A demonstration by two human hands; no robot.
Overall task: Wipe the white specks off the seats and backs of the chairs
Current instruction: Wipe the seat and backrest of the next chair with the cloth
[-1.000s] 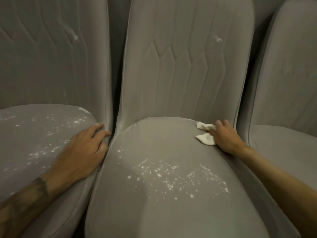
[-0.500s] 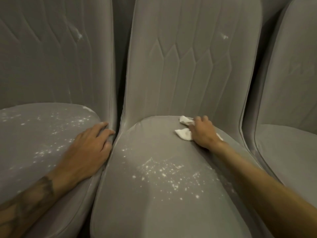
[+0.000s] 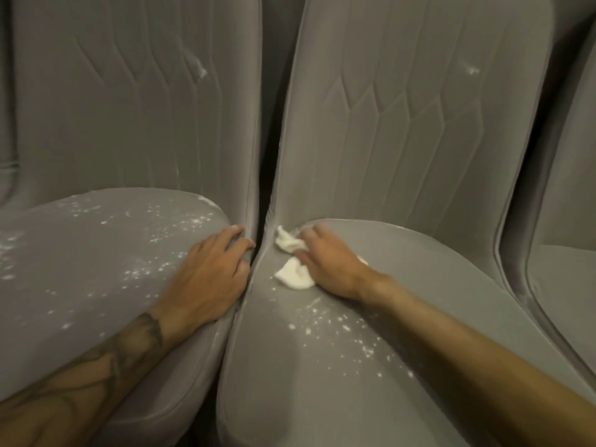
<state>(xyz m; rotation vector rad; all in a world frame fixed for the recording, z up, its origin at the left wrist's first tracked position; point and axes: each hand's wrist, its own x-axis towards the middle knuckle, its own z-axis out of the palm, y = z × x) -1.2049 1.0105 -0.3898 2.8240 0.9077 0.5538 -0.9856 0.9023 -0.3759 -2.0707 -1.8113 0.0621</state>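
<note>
Barely begun, I judge: the right grip clutches the cloth at the middle seat's back corner; specks lie unwiped just wrist-side of it; the left grip, fingers relaxed, rests flat on the speckled neighbouring seat.

Both forearms are bare to the picture's edge; the left forearm bears a dark tattoo, a shaded patch behind the wrist with thin curving lines trailing back; left hand and right hand bare, nails short.
</note>
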